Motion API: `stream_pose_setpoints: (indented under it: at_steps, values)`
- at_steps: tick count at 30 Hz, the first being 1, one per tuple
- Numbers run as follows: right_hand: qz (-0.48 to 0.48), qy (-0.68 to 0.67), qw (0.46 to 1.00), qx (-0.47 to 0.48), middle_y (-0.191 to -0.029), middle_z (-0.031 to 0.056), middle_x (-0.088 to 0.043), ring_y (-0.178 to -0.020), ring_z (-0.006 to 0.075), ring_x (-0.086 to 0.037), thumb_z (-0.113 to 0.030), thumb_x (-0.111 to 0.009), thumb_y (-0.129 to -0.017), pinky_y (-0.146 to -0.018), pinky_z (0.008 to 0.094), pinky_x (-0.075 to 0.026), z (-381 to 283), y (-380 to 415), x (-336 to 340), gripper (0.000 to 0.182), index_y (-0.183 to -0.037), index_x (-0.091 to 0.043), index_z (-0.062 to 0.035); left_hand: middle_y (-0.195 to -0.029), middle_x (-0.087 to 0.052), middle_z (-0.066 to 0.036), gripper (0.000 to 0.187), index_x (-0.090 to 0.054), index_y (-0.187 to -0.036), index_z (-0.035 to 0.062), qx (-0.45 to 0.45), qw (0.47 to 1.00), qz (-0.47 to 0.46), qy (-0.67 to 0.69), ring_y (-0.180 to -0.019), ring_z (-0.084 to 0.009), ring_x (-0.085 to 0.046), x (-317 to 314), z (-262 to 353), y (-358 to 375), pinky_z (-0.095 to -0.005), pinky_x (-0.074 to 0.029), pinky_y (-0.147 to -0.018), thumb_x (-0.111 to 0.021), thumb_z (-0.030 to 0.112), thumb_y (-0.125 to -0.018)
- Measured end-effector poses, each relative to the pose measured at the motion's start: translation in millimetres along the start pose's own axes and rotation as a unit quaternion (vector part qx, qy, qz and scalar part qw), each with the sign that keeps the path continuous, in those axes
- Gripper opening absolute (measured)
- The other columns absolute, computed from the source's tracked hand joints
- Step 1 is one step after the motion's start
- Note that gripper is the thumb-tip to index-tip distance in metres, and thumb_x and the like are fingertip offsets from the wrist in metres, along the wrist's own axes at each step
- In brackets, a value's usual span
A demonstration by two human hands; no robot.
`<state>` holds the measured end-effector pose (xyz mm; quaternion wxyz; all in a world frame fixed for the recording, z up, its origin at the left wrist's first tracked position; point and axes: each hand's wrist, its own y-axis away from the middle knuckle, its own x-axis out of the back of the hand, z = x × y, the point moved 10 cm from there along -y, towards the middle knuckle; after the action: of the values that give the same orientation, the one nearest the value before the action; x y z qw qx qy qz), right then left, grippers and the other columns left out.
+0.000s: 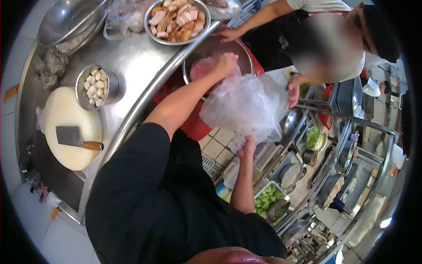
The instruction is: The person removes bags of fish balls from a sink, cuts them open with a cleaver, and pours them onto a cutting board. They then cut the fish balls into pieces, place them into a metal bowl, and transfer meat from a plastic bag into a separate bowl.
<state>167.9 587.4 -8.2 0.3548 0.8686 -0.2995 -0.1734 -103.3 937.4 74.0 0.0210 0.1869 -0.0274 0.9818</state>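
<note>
The near right hand (pixel 247 147) grips one clear plastic bag (pixel 248 105) just right of one steel pot (pixel 201 49), while the left hand (pixel 226 64), closed on the bag's far edge, overhangs one pink mass (pixel 203 68), one co-worker's hand (pixel 230 34) lying at the far rim.

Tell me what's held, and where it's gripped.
A clear plastic bag: the right hand grips its gathered near end. The left hand is at the bag's far edge, over the metal bowl; whether it grips cannot be told.
</note>
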Motion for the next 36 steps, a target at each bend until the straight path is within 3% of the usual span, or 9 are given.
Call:
stream_pose_setpoints:
  at_steps: [6, 13, 19, 20, 21, 23, 27, 34, 36]
  values:
    - [0.026, 0.027, 0.996, 0.077, -0.085, 0.0018, -0.06, -0.083, 0.0198, -0.064, -0.004, -0.056, -0.081, -0.078, 0.0363, -0.055, -22, 0, -3, 0.008, -0.081, -0.063, -0.0086, -0.09, -0.069, -0.027, 0.038, -0.069, -0.086, -0.0009, -0.023, 0.999, 0.007, 0.045, -0.09, -0.0474, -0.067, 26, 49, 16, -0.0551, -0.052, -0.082, -0.051, 0.029, -0.101]
    - [0.031, 0.07, 0.984, 0.16, -0.108, 0.0099, -0.066, -0.093, 0.0253, -0.067, -0.001, -0.055, -0.079, -0.085, 0.0417, -0.057, -55, -10, -20, 0.041, -0.12, -0.06, 0.0004, -0.092, -0.071, -0.026, 0.04, -0.069, -0.085, -0.0018, -0.038, 0.994, 0.033, -0.095, -0.088, -0.0435, -0.069, 15, 35, -26, -0.0547, -0.054, -0.08, -0.054, 0.032, -0.1]
    - [0.054, 0.11, 0.982, 0.141, -0.121, 0.0132, -0.064, -0.107, 0.0251, -0.065, 0.0, -0.059, -0.08, -0.09, 0.0399, -0.056, -63, 19, -23, 0.051, -0.131, -0.057, 0.0027, -0.088, -0.069, -0.025, 0.036, -0.07, -0.084, 0.0003, -0.029, 0.993, 0.043, 0.102, -0.084, -0.0444, -0.068, 48, 59, -7, -0.0516, -0.053, -0.075, -0.056, 0.03, -0.098]
    - [0.054, 0.151, 0.971, 0.179, -0.122, 0.0133, -0.064, -0.109, 0.0241, -0.064, -0.001, -0.061, -0.081, -0.091, 0.0389, -0.055, -74, 20, -25, 0.051, -0.131, -0.057, 0.0028, -0.086, -0.069, -0.024, 0.034, -0.07, -0.083, 0.0015, -0.031, 0.987, 0.037, 0.152, -0.082, -0.045, -0.067, 44, 62, -2, -0.0506, -0.052, -0.073, -0.057, 0.03, -0.098]
    - [0.05, 0.226, 0.93, 0.287, -0.116, 0.0115, -0.063, -0.104, 0.0216, -0.063, -0.001, -0.061, -0.082, -0.087, 0.0368, -0.054, -98, 29, -41, 0.048, -0.129, -0.058, 0.0025, -0.084, -0.069, -0.022, 0.032, -0.07, -0.082, 0.0023, -0.217, 0.975, 0.024, -0.03, -0.08, -0.0426, -0.067, 25, 84, 1, -0.0463, -0.053, -0.072, -0.058, 0.028, -0.096]
    - [0.061, 0.38, 0.741, 0.55, -0.098, 0.006, -0.062, -0.086, 0.0153, -0.061, -0.003, -0.061, -0.084, -0.072, 0.0313, -0.052, -149, 62, -99, 0.04, -0.123, -0.06, 0.0014, -0.084, -0.069, -0.022, 0.03, -0.071, -0.084, 0.003, -0.139, 0.99, -0.021, -0.015, -0.08, -0.0421, -0.067, -1, 66, -5, -0.0464, -0.053, -0.072, -0.058, 0.028, -0.095]
    - [-0.079, 0.377, 0.771, 0.507, -0.093, 0.0063, -0.063, -0.083, 0.0157, -0.062, -0.006, -0.061, -0.088, -0.072, 0.031, -0.052, -154, -7, -194, 0.036, -0.124, -0.061, 0.0013, -0.086, -0.07, -0.022, 0.03, -0.07, -0.086, 0.004, -0.113, 0.985, -0.127, 0.03, -0.082, -0.0436, -0.068, -33, 59, 15, -0.0531, -0.053, -0.075, -0.062, 0.032, -0.092]
    - [-0.044, 0.486, 0.748, 0.451, -0.096, 0.0073, -0.063, -0.086, 0.0172, -0.061, -0.007, -0.061, -0.089, -0.074, 0.0321, -0.052, -141, -37, -263, 0.037, -0.125, -0.06, 0.0012, -0.087, -0.07, -0.018, 0.024, -0.072, -0.095, 0.0059, -0.076, 0.977, -0.199, -0.014, -0.087, -0.0369, -0.069, -47, 69, 56, -0.0491, -0.053, -0.08, -0.067, 0.029, -0.09]
    - [-0.048, 0.488, 0.752, 0.44, -0.097, 0.0076, -0.063, -0.087, 0.0176, -0.061, -0.008, -0.061, -0.089, -0.075, 0.0325, -0.051, -134, -67, -241, 0.037, -0.125, -0.06, 0.0012, -0.096, -0.069, -0.017, 0.02, -0.071, -0.1, 0.0056, -0.126, 0.98, -0.078, 0.134, -0.093, -0.0349, -0.067, -16, 60, 58, -0.0469, -0.052, -0.084, -0.069, 0.022, -0.089]
